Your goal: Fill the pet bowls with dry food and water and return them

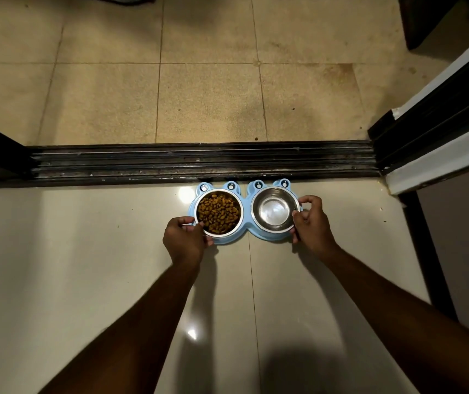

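One blue double feeder stand (245,207) is present, carrying four frog-eye bumps along its far edge. Two steel bowls sit in it: one kibble bowl (218,214) and one clear-bottomed bowl (274,210). Two hands are in view: one left hand (184,240), one right hand (311,223). One sliding-door track (199,160) crosses the floor.

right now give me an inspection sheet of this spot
surface: glossy pale floor tiles, with light glare
job's things: blue double feeder by the door track; left bowl full of dry food; right bowl shiny, water level hard to tell
clutter: a few small specks on the beige tiles past the track
hands: left hand grips the feeder's left edge; right hand grips its right edge
cables: nothing seen
surroundings: dark sliding door track, dark door frames on both sides
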`<state>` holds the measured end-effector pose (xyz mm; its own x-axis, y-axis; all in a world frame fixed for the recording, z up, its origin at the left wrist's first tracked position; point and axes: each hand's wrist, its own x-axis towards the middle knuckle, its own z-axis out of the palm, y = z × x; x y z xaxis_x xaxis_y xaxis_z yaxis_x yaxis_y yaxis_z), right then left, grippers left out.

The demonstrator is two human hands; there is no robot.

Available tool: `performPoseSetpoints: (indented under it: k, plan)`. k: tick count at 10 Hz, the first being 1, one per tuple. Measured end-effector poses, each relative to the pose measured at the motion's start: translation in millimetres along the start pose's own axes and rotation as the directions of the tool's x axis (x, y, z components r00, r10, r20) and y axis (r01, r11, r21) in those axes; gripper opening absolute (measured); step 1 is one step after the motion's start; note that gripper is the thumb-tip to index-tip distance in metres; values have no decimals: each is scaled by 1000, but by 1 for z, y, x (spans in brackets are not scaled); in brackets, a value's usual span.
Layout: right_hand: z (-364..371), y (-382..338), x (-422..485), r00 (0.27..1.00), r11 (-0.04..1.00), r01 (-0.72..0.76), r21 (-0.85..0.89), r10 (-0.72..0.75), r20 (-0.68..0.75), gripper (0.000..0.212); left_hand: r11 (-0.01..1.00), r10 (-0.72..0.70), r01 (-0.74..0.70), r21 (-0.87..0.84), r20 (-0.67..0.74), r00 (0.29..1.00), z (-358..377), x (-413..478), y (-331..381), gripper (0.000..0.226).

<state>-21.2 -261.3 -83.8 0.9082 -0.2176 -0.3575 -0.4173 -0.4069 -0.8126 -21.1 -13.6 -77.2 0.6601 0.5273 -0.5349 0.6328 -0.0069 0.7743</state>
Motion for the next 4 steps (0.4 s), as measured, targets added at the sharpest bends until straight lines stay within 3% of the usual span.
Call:
performPoseSetpoints:
  k: [1,3,4]
  plan:
    - [-4,2,4,999,999,3,-51,-1,36,17,1000,9,-9,4,-1,1000,0,-1,1,19]
    - [-7,3,8,1000,949,16,-315,-15,6,23,999,29,-28,-42,22,999,-8,-9,4,13]
    - [-12,-4,-4,1000,952,-15,-306,21,14,28,991,123,-125,46,47,991,-21,-24,8,8]
